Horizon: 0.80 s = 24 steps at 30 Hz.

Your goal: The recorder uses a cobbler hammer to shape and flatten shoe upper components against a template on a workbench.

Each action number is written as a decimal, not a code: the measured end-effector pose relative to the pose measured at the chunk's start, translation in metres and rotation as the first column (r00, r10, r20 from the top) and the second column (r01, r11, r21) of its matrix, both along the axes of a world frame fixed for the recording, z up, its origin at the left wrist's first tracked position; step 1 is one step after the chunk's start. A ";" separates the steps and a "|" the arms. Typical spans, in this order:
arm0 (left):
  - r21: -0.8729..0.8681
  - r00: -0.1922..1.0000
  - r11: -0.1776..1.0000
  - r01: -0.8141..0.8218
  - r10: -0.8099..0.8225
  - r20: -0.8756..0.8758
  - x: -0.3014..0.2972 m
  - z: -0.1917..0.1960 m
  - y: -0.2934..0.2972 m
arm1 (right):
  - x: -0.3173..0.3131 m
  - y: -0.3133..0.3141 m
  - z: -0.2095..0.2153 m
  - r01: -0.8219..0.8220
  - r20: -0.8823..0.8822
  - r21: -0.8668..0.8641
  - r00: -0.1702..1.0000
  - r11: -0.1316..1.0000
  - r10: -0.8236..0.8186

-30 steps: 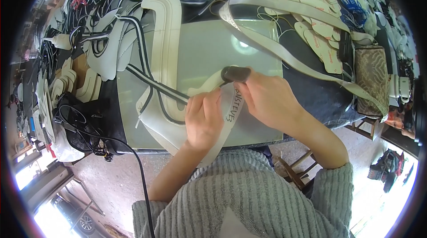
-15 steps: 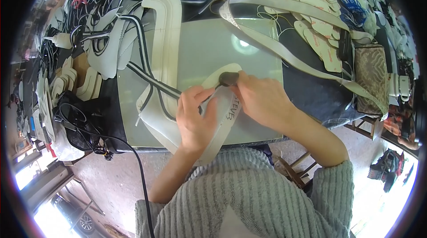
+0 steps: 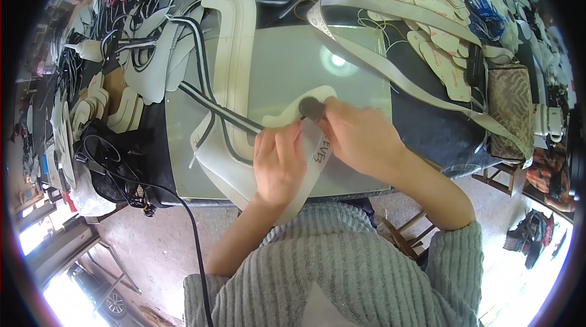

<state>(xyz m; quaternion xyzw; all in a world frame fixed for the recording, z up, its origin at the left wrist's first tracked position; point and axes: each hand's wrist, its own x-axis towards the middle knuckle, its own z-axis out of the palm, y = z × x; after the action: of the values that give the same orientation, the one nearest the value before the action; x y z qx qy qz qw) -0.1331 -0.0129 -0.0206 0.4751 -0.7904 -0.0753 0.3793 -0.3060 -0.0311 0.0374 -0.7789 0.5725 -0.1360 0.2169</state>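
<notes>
My right hand [image 3: 359, 134] is closed round a tool with a dark, rounded handle [image 3: 312, 109]. A short thin shaft points from it toward my left hand, its tip hidden. My left hand [image 3: 280, 161] has its fingers bent together at the end of a black-and-white striped strip [image 3: 227, 117], which they pinch. Both hands rest over a pale, curved template [image 3: 233, 58] with a grooved line along it, and a white shoe-upper piece [image 3: 221, 166] lies over its lower part. Handwritten marks show beside my right hand.
Beneath the work lies a greenish, translucent board [image 3: 360, 162] on a black-covered table. A long beige strap [image 3: 387, 70] loops across the right. Cut pieces [image 3: 436, 52] pile up behind it; a patterned box [image 3: 510, 113] stands further right. On the left are a white bottle [image 3: 90, 50] and a black cable [image 3: 194, 235].
My left hand has moved slightly right, nearer the tool, and its fingers have drawn closer together. The template and striped strip have shifted a little right in the picture.
</notes>
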 end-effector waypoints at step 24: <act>0.001 1.000 1.000 -0.011 0.011 -0.005 0.009 0.000 0.006 | 0.008 0.002 0.012 -0.023 0.036 -0.017 0.999 1.000 0.023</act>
<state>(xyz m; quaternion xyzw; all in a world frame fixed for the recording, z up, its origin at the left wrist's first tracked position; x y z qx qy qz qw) -0.1242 -0.0065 -0.0210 0.4793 -0.7869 -0.0746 0.3813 -0.2975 -0.0288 0.0494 -0.7846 0.5584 -0.1523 0.2224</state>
